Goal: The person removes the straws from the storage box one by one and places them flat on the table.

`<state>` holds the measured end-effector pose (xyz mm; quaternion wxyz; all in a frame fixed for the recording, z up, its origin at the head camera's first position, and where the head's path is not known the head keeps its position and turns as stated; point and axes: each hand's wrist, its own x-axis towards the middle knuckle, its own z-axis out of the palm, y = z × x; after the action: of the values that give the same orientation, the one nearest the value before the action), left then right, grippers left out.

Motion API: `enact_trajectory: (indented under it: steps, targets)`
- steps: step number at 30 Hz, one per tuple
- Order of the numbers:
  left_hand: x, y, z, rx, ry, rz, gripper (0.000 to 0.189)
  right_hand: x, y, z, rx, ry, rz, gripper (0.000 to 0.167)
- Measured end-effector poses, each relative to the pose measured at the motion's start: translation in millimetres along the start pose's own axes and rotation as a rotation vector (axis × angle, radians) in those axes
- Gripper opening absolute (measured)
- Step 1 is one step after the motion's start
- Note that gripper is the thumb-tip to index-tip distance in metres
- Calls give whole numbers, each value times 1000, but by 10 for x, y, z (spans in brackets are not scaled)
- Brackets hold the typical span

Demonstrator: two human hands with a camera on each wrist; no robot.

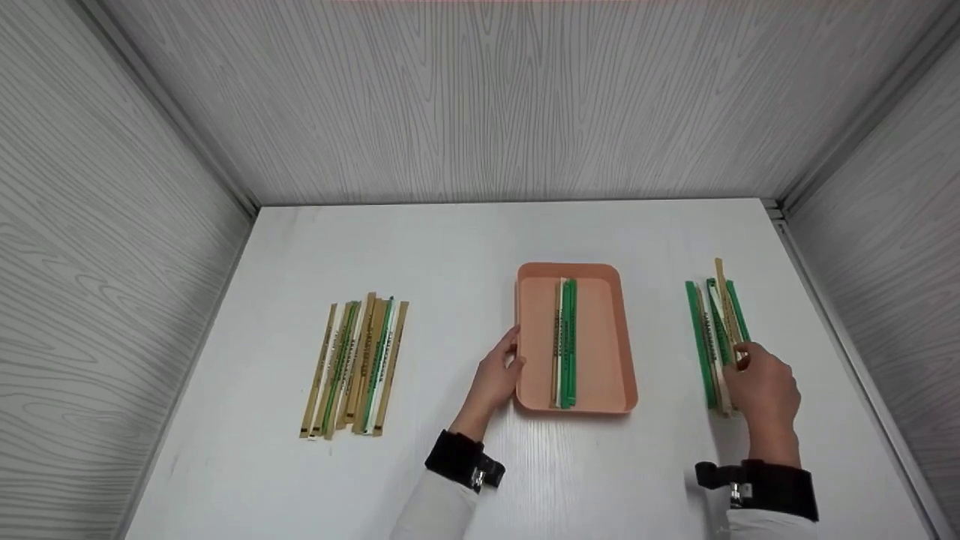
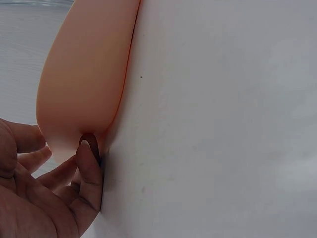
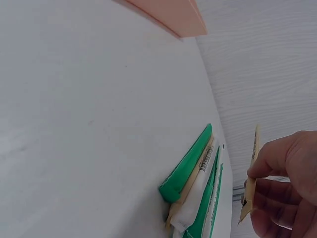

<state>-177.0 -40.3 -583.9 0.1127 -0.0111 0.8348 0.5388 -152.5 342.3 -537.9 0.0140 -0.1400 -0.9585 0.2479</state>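
Note:
My left hand (image 1: 496, 375) holds the left side of a pink tray (image 1: 606, 337), with fingertips (image 2: 89, 166) against its outer wall. Inside the tray lies a small bundle of long, slim paper-wrapped straws (image 1: 568, 341), green, white and brown. At the right, my right hand (image 1: 763, 386) pinches a brown paper-wrapped straw (image 3: 249, 191) between thumb and fingers. In the right wrist view this straw stands apart from the pile of green, white and brown wrapped straws (image 3: 195, 183) beside it. The hand partly covers that pile in the head view.
Left of the tray, a wider pile of brown, white and green wrapped straws (image 1: 356, 367) lies on the white table (image 1: 450, 247). Grey wood-grain panels (image 1: 480, 105) enclose the table at the back and both sides.

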Motion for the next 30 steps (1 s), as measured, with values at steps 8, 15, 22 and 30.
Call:
enact_trajectory:
  steps: [8, 15, 22, 30]
  targets:
    - [1, 11, 0, 0, 0, -10, 57, -40, 113, 16, -20, -14, 63, 41]
    - [9, 0, 0, 9, 1, -3, 57, -52, 170, 20, -39, -27, 138, 43]
    - [18, -10, 12, 10, 7, -17, 57, -44, 148, 51, -27, 24, 132, 39]
    - [14, -3, 7, -5, 6, -15, 57, -15, -25, 158, 37, 73, 54, 35]
